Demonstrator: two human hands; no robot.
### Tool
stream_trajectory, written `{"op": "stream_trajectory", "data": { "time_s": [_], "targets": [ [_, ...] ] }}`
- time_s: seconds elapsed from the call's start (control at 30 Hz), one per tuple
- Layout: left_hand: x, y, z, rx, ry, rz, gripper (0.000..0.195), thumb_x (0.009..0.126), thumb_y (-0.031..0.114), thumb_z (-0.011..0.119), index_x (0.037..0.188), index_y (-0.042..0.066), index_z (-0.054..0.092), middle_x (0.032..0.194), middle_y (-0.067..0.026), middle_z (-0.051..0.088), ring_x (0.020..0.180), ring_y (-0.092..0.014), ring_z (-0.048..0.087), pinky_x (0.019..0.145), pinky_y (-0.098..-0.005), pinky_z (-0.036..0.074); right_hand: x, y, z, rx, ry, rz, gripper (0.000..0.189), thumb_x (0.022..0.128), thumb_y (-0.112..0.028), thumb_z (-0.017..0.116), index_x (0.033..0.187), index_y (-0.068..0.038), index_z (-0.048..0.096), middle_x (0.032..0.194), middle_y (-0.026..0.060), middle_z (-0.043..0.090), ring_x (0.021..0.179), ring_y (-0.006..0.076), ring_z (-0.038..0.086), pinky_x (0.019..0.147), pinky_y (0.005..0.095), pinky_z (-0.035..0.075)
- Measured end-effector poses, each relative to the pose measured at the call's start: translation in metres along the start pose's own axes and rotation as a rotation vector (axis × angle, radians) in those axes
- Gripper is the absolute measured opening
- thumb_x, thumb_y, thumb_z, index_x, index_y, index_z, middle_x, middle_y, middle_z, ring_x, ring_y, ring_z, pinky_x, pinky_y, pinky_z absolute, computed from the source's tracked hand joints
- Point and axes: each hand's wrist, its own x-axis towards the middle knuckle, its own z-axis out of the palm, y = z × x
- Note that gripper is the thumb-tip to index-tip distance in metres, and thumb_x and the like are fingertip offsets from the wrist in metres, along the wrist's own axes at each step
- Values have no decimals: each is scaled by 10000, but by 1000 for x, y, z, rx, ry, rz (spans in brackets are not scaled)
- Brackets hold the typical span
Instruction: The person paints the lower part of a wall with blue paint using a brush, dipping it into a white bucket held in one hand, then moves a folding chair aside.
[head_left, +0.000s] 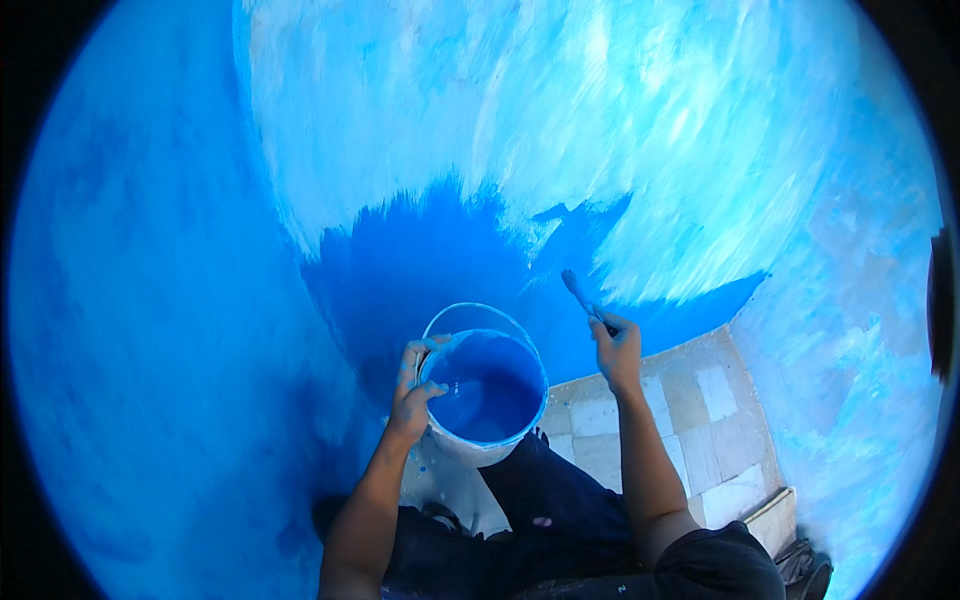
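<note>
My left hand (415, 386) grips the rim of a paint bucket (480, 453) on its left side, with the thumb over the inner edge. Blue paint (487, 409) lies inside, and the wire handle (486, 305) stands up behind the rim. In my right hand (619, 346) is a paintbrush (576, 289), its bristles pointing up and to the left. Behind both hands, fresh dark blue paint (420, 255) covers the lower part of the wall (450, 97), with ragged brush edges against the lighter blue above. Whether the bristles touch the wall cannot be told.
Side walls painted blue rise at the left (150, 262) and right (847, 360). The tiled floor (675, 420) shows below. A board-like edge (772, 517) and a dark object (806, 566) sit at the lower right. My dark-clothed legs (555, 487) are under the bucket.
</note>
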Motion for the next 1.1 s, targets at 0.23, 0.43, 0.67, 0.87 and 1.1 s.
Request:
{"op": "stream_trajectory", "data": {
  "time_s": [0.23, 0.43, 0.67, 0.87, 1.1],
  "targets": [
    [5, -8, -6, 82, 47, 3, 579, 612, 159, 580, 1182, 102, 496, 1368, -145, 515, 1317, -308, 438, 1143, -459, 311, 1, 68, 84, -458, -204, -392, 184, 882, -139, 650, 982, -15, 743, 811, 214, 695, 691, 362, 673, 625, 438, 505],
    [8, -21, -12, 29, 91, -32, 563, 633, 175, 591, 1186, 109, 505, 1365, -129, 518, 1338, -309, 420, 1147, -465, 306, 29, 58, 54, -299, -83, -344, 200, 893, -137, 642, 991, 5, 743, 817, 227, 699, 666, 352, 682, 608, 432, 505],
    [13, -17, -12, -21, 45, -26, 559, 650, 132, 574, 1204, 101, 505, 1362, -132, 514, 1355, -315, 401, 1170, -455, 275, 30, 45, 63, -318, 236, -390, 196, 883, -112, 624, 986, 12, 736, 717, 231, 659, 605, 374, 640, 585, 445, 475],
    [19, -34, -20, -114, 111, -51, 669, 602, 129, 562, 1261, 119, 446, 1394, -163, 502, 1347, -319, 424, 1151, -450, 340, 0, 98, 77, -386, -217, -291, 184, 894, -136, 626, 924, 6, 739, 761, 247, 664, 666, 414, 644, 608, 474, 482],
    [9, -22, -18, -2, 52, -3, 561, 633, 118, 525, 1193, 78, 516, 1452, -163, 467, 1410, -338, 334, 1193, -468, 214, 51, 7, 42, -179, 306, -319, 249, 945, -178, 631, 979, 52, 719, 672, 213, 617, 549, 174, 503, 517, 382, 381]
  ]
}}
